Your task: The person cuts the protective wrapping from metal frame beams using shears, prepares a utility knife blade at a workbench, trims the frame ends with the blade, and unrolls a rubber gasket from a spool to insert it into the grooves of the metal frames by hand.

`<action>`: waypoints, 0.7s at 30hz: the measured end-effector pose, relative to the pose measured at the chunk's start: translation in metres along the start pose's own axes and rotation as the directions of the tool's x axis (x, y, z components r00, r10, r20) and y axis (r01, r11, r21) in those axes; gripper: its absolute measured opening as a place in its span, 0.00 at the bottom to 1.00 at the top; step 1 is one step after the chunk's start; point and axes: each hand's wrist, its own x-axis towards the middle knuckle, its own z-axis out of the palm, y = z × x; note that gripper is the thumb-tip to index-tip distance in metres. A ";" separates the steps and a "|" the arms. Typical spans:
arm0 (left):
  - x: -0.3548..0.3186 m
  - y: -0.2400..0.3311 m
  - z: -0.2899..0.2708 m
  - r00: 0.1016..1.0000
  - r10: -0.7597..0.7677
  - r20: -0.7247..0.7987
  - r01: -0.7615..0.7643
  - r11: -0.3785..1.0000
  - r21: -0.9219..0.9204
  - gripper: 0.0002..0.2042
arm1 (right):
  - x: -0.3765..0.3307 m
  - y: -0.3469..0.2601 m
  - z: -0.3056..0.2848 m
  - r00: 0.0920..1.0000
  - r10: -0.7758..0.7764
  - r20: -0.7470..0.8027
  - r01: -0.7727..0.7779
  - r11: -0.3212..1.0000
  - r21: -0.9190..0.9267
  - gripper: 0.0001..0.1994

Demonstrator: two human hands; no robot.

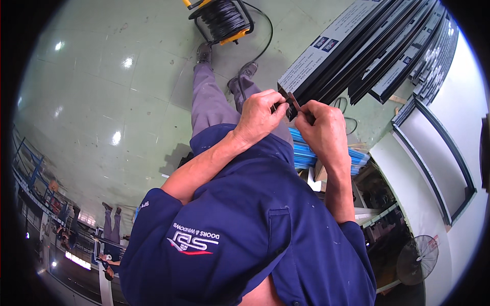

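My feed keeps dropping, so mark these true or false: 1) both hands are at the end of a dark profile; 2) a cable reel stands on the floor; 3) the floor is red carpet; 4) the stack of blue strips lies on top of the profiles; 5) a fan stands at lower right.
1) True: the left hand and right hand meet at the end of the dark profile, pinching a small thin piece.
2) True: the cable reel stands on the floor.
3) False: it is pale green and glossy.
4) False: the blue strips lie below the hands.
5) True: the fan.
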 end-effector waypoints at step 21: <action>-0.003 0.004 0.007 0.999 -0.040 -0.037 0.041 0.999 0.033 0.05 | -0.004 0.004 0.007 0.999 -0.040 -0.026 0.040 0.999 -0.006 0.05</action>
